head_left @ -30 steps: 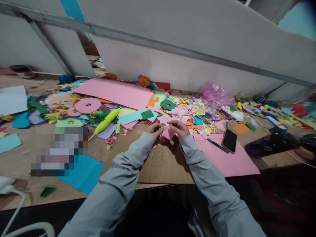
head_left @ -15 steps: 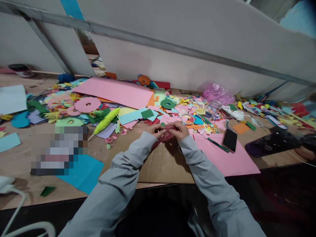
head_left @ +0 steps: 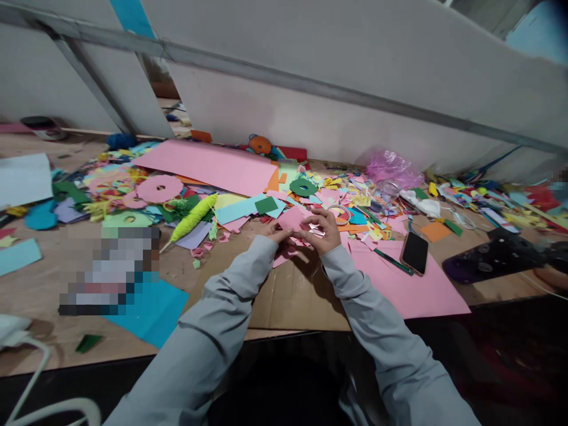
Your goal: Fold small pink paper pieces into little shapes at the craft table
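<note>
Above the brown cardboard point(head_left: 293, 302), both hands meet around a piece of pink paper point(head_left: 293, 219). My left hand point(head_left: 278, 234) pinches its lower left part between thumb and fingers. On the other side, my right hand point(head_left: 323, 231) is closed on the right part of the paper, its fingers bent. Something small and shiny shows between the right fingers, too small to name. Part of the pink paper hangs below the left fingers over the cardboard.
A large pink sheet point(head_left: 412, 290) lies to the right with a green pen point(head_left: 393, 261) and a phone point(head_left: 414, 253). Colourful scraps and a pink plastic bag point(head_left: 393, 170) lie behind. A yellow-green yarn spindle point(head_left: 194, 217) and blue paper point(head_left: 164, 307) are left.
The pink paper has turned upward and shows more of its surface between the hands. My right fingers have spread and shifted around its edge. The view has moved slightly.
</note>
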